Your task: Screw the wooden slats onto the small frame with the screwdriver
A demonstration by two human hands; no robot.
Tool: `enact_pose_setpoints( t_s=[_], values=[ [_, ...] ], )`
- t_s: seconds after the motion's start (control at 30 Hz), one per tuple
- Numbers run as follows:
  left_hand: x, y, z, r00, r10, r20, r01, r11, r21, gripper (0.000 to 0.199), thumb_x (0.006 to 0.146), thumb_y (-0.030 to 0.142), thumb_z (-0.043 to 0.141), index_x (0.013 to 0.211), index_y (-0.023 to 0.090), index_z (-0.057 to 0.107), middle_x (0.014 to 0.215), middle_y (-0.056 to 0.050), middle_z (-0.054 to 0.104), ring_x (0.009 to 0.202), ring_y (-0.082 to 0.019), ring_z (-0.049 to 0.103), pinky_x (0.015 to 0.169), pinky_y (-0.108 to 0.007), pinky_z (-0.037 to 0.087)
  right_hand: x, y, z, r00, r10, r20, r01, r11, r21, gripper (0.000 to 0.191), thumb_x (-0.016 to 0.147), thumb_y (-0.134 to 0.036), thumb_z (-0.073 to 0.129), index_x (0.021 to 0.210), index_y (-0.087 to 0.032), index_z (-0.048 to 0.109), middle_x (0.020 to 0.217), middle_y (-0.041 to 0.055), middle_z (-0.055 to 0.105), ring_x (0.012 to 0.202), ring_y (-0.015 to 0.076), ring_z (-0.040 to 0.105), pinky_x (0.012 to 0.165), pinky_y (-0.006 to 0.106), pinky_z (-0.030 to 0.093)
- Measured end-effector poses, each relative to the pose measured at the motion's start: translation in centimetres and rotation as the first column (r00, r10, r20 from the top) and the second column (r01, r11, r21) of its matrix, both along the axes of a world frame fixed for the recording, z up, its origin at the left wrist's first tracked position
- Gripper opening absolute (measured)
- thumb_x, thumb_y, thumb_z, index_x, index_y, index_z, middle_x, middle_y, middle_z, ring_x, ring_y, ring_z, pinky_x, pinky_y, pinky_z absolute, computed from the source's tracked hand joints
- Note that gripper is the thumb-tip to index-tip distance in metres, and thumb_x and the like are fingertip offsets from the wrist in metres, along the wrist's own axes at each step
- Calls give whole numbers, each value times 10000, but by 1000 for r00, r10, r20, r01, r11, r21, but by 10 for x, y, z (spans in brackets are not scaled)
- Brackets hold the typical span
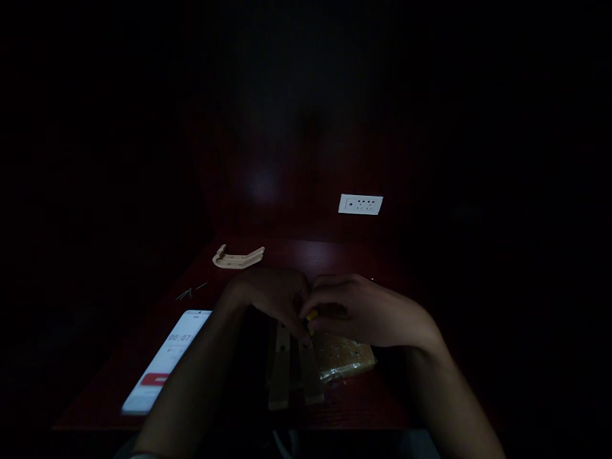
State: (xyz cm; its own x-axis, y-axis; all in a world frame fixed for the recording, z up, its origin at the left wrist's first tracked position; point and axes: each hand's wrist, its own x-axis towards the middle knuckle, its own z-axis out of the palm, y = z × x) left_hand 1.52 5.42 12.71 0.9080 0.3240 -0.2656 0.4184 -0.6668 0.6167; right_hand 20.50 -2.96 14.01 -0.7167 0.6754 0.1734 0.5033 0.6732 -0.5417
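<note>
Two pale wooden strips [282, 373] with round holes lie side by side, their near ends toward me. My left hand [280, 296] is closed at the far part of the right-hand wooden strip [312, 376], its fingertips against the wood. Just beside it, my right hand [356, 309] pinches a small yellow object [312, 315] above that strip; most of this object is hidden by the fingers. Under my right hand sits a brown block wrapped in clear, shiny plastic [347, 357], partly covered. The scene is very dark.
A lit phone [167, 363] showing a timer lies by my left forearm. Several thin metal screws or pins [190, 292] lie beyond it. Curved wooden pieces [238, 258] rest at the back left of the dark red table [310, 255]. A white socket plate [360, 204] is on the back panel.
</note>
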Motion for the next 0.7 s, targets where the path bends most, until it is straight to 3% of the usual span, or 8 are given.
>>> enact_pose_setpoints(
  t_s=[0.17, 0.3, 0.57, 0.7],
  values=[
    [1, 0, 2, 1000, -16, 14, 16, 999, -50, 259, 690, 381, 815, 873, 203, 772, 844, 5, 769, 746, -137, 677, 641, -189, 461, 1, 0, -1, 999, -39, 14, 39, 999, 1, 194, 870, -252, 675, 1060, -237, 707, 1081, 22, 672, 882, 135, 632, 756, 252, 479],
    [1, -1, 1, 1000, -14, -6, 14, 1000, -2, 271, 696, 405, 804, 867, 197, 772, 848, 1, 768, 716, -131, 666, 618, -194, 450, 4, -1, 0, 1000, 18, 8, -18, 1000, -18, 258, 888, -177, 629, 1127, -250, 691, 1132, 23, 669, 956, 141, 631, 833, 269, 480],
    [1, -2, 3, 999, 23, -35, -22, 1000, 18, 326, 669, 405, 817, 916, 201, 756, 878, 5, 764, 740, -142, 667, 600, -188, 440, -2, 1, -3, 995, -97, 35, 96, 995, 11, 178, 872, -309, 675, 1026, -225, 706, 1037, 16, 678, 806, 123, 625, 698, 245, 471],
    [1, -1, 2, 997, 48, -57, -45, 998, 46, 322, 663, 454, 810, 837, 189, 755, 797, 13, 751, 689, -137, 652, 570, -185, 427, 1, 1, 0, 1000, -21, 4, 21, 1000, 13, 218, 864, -204, 662, 1077, -236, 701, 1120, 17, 675, 917, 135, 639, 784, 238, 480]
  ],
)
